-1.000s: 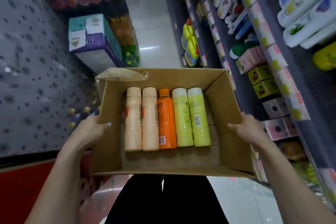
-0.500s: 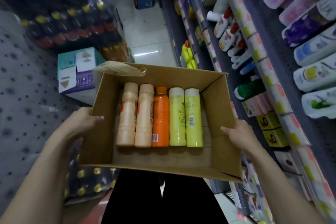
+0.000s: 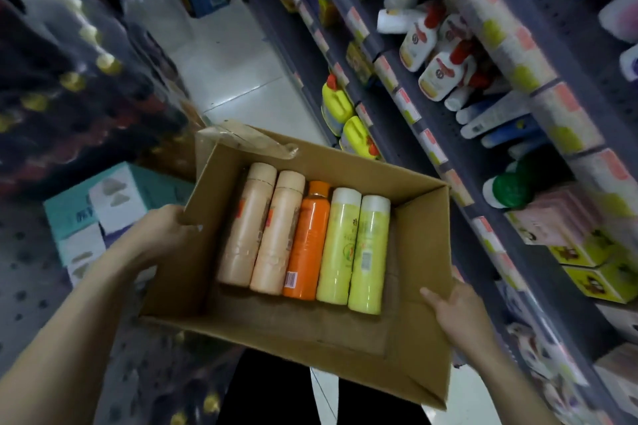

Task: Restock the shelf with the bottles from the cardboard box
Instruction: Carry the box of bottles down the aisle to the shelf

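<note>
I carry an open cardboard box (image 3: 419,252) in front of me, tilted down to the right. Inside lie several bottles side by side: two peach bottles (image 3: 262,229), an orange bottle (image 3: 307,241) and two yellow-green bottles (image 3: 355,248) with white caps. My left hand (image 3: 162,235) grips the box's left wall, thumb over the rim. My right hand (image 3: 452,314) holds the right wall near its front corner. The shelf (image 3: 445,162) with price tags runs along my right side.
The shelves on the right hold white bottles with red caps (image 3: 435,55), yellow jugs (image 3: 338,107), a green-capped bottle (image 3: 507,188) and small yellow boxes (image 3: 597,269). Wrapped drink packs (image 3: 79,90) and a teal-and-white carton (image 3: 103,214) stand on the left. Tiled aisle floor (image 3: 234,72) runs ahead.
The view has swung up and to the right toward the shelves. The box has tilted and shifted right in the frame; both hands keep their grip on its walls.
</note>
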`<action>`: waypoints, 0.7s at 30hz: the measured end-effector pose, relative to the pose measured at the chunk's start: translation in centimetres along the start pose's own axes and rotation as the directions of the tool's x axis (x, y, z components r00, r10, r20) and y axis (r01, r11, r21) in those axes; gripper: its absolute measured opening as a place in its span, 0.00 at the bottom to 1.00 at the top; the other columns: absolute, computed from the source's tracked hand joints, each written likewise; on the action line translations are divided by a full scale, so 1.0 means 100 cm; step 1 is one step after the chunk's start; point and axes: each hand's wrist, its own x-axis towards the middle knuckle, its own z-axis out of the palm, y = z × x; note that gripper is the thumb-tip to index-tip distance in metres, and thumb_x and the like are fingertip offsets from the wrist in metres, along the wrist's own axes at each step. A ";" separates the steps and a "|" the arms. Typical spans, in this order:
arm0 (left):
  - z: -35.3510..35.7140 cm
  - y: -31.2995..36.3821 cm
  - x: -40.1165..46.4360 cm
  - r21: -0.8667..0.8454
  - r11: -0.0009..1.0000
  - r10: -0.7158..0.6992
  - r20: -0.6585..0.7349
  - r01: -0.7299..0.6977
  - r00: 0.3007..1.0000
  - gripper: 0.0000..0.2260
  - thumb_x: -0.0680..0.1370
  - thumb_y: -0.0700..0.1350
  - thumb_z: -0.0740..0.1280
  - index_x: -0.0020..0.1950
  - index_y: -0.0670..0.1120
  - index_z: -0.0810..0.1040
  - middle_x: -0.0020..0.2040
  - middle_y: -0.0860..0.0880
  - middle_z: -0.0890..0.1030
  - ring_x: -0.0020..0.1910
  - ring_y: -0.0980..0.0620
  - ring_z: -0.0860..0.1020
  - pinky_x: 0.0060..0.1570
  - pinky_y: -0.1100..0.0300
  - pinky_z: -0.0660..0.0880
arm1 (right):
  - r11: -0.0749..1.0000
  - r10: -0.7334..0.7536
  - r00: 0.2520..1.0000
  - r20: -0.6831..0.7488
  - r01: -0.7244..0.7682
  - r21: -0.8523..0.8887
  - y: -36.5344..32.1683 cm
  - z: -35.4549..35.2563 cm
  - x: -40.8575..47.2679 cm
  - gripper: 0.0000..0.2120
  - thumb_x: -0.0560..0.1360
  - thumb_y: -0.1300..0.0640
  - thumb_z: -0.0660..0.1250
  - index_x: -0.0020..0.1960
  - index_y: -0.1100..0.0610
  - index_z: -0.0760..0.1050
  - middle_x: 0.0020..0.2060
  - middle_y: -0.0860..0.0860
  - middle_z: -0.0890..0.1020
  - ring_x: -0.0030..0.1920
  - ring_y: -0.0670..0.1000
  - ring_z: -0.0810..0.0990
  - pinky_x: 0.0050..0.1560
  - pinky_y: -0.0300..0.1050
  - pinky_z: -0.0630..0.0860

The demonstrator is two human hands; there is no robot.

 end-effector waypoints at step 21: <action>0.124 0.019 0.296 0.306 0.909 0.223 0.211 -0.281 0.952 0.11 0.79 0.47 0.61 0.44 0.41 0.76 0.35 0.41 0.80 0.30 0.46 0.76 0.28 0.58 0.67 | 0.878 0.412 0.904 -0.117 -0.360 0.315 0.066 0.207 0.198 0.15 0.76 0.55 0.66 0.58 0.65 0.76 0.48 0.60 0.82 0.47 0.61 0.79 0.52 0.56 0.78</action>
